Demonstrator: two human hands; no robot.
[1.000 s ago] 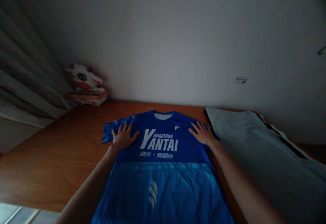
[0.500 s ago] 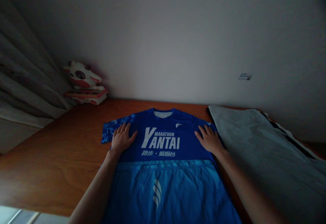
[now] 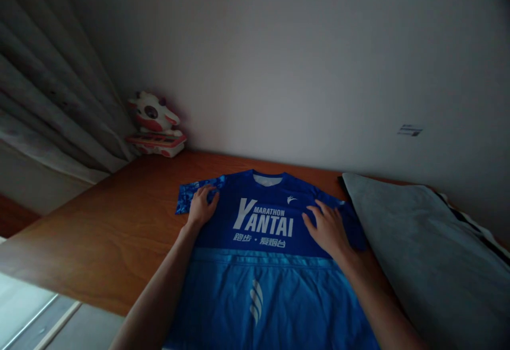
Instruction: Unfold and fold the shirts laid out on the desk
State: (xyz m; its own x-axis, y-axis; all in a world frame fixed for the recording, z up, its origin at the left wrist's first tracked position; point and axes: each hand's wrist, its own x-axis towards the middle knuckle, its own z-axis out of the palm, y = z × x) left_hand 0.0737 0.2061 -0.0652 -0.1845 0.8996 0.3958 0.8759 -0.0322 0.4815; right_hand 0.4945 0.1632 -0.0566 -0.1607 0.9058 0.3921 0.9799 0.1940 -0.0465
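Observation:
A blue T-shirt (image 3: 223, 297) lies front side up, dark blue above and lighter blue below, with white "Yantai Marathon" lettering on its chest. My left hand (image 3: 203, 206) is at the shirt's left shoulder, beside the patterned sleeve; its fingers are bent and apart, with no cloth visibly gripped. Over the right side of the chest is my right hand (image 3: 329, 228), fingers spread and slightly curled, holding nothing. Whether the right palm touches the cloth, I cannot tell. The lower hem runs towards the bottom of the picture.
Beneath the shirt is a brown wooden tabletop (image 3: 107, 233). A grey cloth (image 3: 414, 233) lies along the right side. At the back left corner stands a cow-shaped toy keyboard (image 3: 157, 127), near a curtain (image 3: 51, 84). A pale wall (image 3: 287, 63) rises behind the table.
The view has turned a little, shifting everything rightward. Both hands were flat on the shirt; now their fingers are more bent, and the right hand sits closer to the lettering.

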